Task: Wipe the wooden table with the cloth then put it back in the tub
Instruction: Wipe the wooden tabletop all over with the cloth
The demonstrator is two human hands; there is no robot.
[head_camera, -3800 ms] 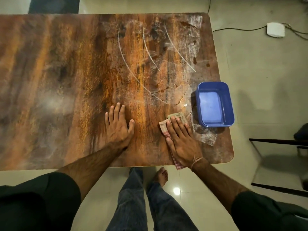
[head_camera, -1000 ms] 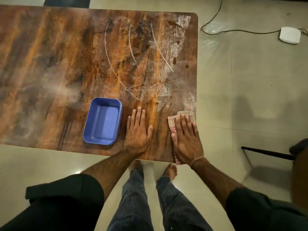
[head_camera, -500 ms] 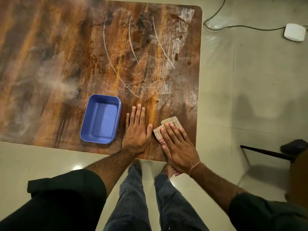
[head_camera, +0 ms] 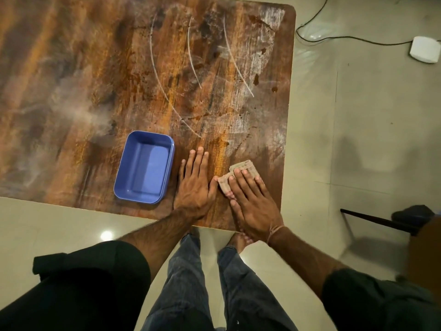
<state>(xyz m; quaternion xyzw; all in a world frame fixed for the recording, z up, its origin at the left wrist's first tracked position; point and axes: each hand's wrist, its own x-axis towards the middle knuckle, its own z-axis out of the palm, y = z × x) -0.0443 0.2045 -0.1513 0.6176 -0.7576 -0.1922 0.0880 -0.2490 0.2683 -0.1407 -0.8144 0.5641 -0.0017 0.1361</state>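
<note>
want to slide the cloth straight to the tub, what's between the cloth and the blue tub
The left hand lies flat on the wooden table between the cloth and the blue tub, seen in the head view.

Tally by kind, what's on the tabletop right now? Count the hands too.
Tubs: 1, the blue tub
Cloths: 1, the cloth
Hands: 2, the left hand flat on the wood, the right hand pressing on the cloth
Total: 4
</note>
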